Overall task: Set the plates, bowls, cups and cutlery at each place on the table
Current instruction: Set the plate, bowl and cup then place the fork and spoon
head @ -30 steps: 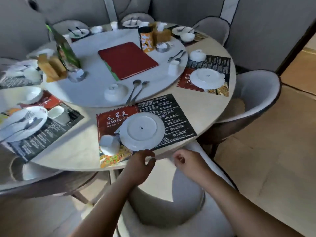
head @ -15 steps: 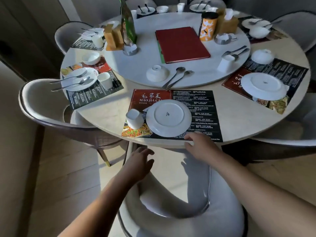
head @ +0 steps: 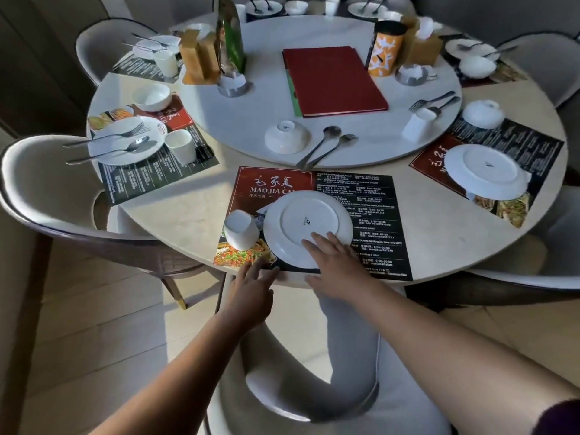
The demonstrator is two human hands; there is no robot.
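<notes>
A white plate [head: 306,224] lies upside down on the red and black placemat [head: 373,227] at the near place. Beside it on the left stands an upturned white cup [head: 241,229]. My right hand [head: 334,265] rests with straight fingers on the plate's near rim. My left hand [head: 251,291] reaches to the table edge just left of the plate, fingers extended, touching the mat's corner. An upturned bowl [head: 285,136], a spoon [head: 320,145] and a fork [head: 334,149] lie on the turntable [head: 251,111] behind this place.
A padded chair [head: 314,387] stands between me and the table. To the right is another place with an upturned plate [head: 486,171], bowl [head: 483,113] and cup [head: 419,123]. The left place holds a plate with cutlery [head: 125,140]. A red menu [head: 332,79] lies mid-turntable.
My right hand has moved from the table edge onto the plate's near rim. My left hand has risen from below the table to its edge. The view has come closer.
</notes>
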